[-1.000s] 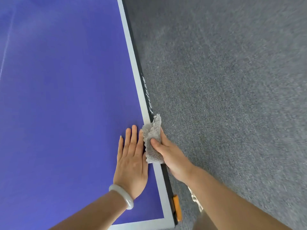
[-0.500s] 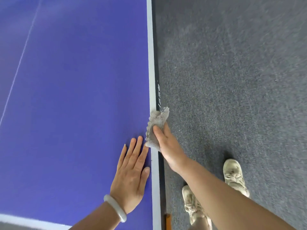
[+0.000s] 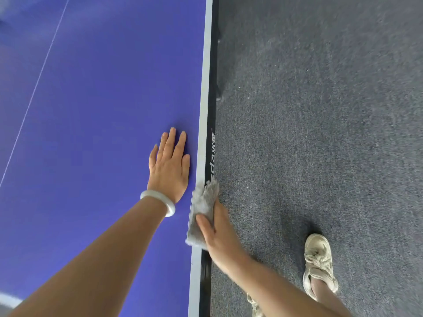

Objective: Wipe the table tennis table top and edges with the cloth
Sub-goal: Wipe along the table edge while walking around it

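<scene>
The grey cloth [image 3: 202,211] is bunched over the right edge of the tabletop [image 3: 103,110], toward the near end. It's draped across the white border line [image 3: 203,110] and onto the black side rail [image 3: 212,88]. It's gripped by the right hand [image 3: 219,236]: the thumb is pressed on top, and the fingers seem to be curled down the outside of the rail, though they're hidden, so that part is a guess. The left hand [image 3: 169,165] is laid flat and open on the blue surface just inside that edge, nothing held, fingers straight. What could go wrong: the cloth is only pinched at its lower end and the fluffy front end is left loose. If the rail is rubbed too fast, that end could get folded under or the whole thing dragged out of the grip and dropped on the carpet [image 3: 320,110]. The rail's underside could easily be missed too. And palm marks will probably be left on the top by that flat hand, so that patch may need to be gone over.
</scene>
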Demonstrator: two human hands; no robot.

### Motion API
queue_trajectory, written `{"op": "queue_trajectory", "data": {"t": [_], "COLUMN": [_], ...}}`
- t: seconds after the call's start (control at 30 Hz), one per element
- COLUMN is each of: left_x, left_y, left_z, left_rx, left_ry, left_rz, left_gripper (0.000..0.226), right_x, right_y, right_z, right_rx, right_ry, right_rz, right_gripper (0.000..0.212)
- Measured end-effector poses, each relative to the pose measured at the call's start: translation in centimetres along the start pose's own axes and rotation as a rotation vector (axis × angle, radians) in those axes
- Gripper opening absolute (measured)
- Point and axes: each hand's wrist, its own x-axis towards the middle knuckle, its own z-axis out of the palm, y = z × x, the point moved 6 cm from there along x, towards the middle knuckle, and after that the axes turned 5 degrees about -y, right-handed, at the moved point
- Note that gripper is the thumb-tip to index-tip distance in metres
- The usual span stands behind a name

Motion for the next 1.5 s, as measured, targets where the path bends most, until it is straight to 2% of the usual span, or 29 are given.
{"op": "queue_trajectory", "data": {"t": [0.1, 0.23, 0.37, 0.47, 0.53, 0.63, 0.7, 0.77, 0.9, 0.97, 1.17, 1.27, 1.37, 1.43, 1.5], "left_x": [1.6, 1.6, 1.6, 1.6, 1.7, 1.8, 1.8, 1.8, 1.8, 1.7, 1.8, 1.8, 1.9, 1.9, 1.8], "left_y": [0.0, -0.1, -0.1, 0.0, 0.1, -0.1, -0.1, -0.1, -0.2, -0.2, -0.2, -0.2, -0.3, -0.2, -0.1], "left_z": [0.2, 0.3, 0.1, 0.0, 0.0, 0.0, 0.0, 0.0, 0.0, 0.0, 0.1, 0.1, 0.1, 0.0, -0.1], "left_rx": [0.019, -0.015, -0.046, -0.05, -0.049, -0.06, -0.059, -0.059, -0.057, -0.052, -0.046, -0.049, -0.049, -0.047, -0.05], "left_ry": [-0.026, -0.015, 0.003, 0.008, 0.014, 0.022, 0.025, 0.021, 0.007, 0.001, 0.006, 0.005, -0.004, -0.008, -0.011], "left_rz": [0.012, 0.031, 0.034, 0.036, 0.034, 0.032, 0.035, 0.035, 0.034, 0.029, 0.037, 0.048, 0.038, 0.028, 0.022], "left_gripper": [0.053, 0.057, 0.056, 0.055, 0.055, 0.054, 0.054, 0.054, 0.054, 0.054, 0.055, 0.055, 0.054, 0.053, 0.053], "right_x": [-2.2, 0.1, 7.8, 9.0, 6.0, 0.7, 1.1, 4.8, 13.8, 14.3, 6.8, 10.0, 16.4, 19.8, 20.3], "right_y": [0.8, -0.3, -3.8, -4.2, -2.7, -0.3, -0.1, -1.3, -4.5, -4.8, -3.0, -4.6, -7.9, -8.9, -8.7], "right_z": [0.8, 0.0, -3.2, -3.6, -2.4, -0.5, -0.7, -2.1, -5.6, -5.4, -2.4, -3.3, -6.1, -7.7, -7.8], "right_rx": [0.098, 0.302, 0.42, 0.485, 0.497, 0.467, 0.473, 0.502, 0.606, 0.655, 0.525, 0.395, 0.352, 0.401, 0.435], "right_ry": [-0.083, -0.121, -0.01, 0.066, 0.037, -0.093, -0.148, -0.153, -0.007, 0.029, -0.081, 0.045, 0.175, 0.152, 0.122], "right_rz": [-0.031, 0.004, -0.033, -0.054, -0.045, -0.033, -0.008, 0.01, -0.027, -0.057, -0.134, -0.109, -0.12, -0.095, -0.064], "right_gripper": [0.061, 0.06, 0.041, 0.028, 0.033, 0.058, 0.061, 0.056, 0.033, 0.03, 0.049, 0.068, 0.055, 0.039, 0.035]}}
